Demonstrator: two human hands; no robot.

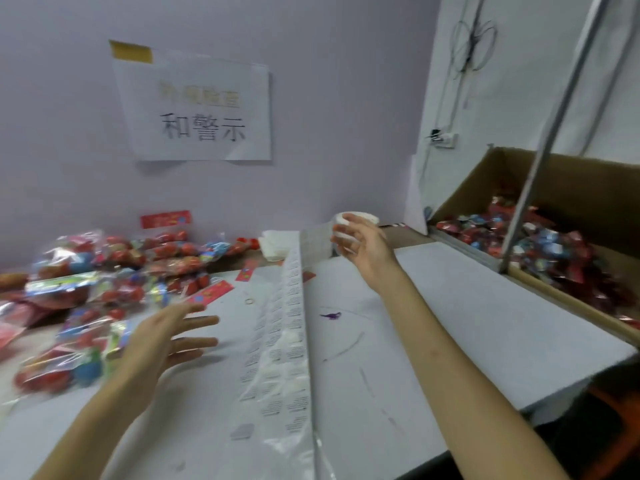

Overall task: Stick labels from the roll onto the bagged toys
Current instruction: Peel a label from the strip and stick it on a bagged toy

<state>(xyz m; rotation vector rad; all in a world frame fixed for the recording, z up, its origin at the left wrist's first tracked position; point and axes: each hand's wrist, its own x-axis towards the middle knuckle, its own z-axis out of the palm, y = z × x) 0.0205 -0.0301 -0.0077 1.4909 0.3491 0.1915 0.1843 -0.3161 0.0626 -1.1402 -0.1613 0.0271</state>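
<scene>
A pale lilac wall [329,98] carries 1 white paper sign [197,112] taped at its corner. A white side wall [519,81] holds a socket [445,138] and wires [472,46]. A white table [467,306] fills the foreground.

At 9 o'clock the bagged toys [86,306] sit in clear, crinkled plastic that glints glossily. The label strip [292,327], running from 12 to 6 o'clock, is matt white paper on a shiny, translucent backing. The roll [360,218] at 1 o'clock looks like white paper too. The table [467,306] is a smooth, matt white board. At 3 o'clock the box [571,188] is dull brown cardboard, crossed by a smooth grey metal pole [546,150]. The sign [197,112] at 11 o'clock is matt paper.
</scene>
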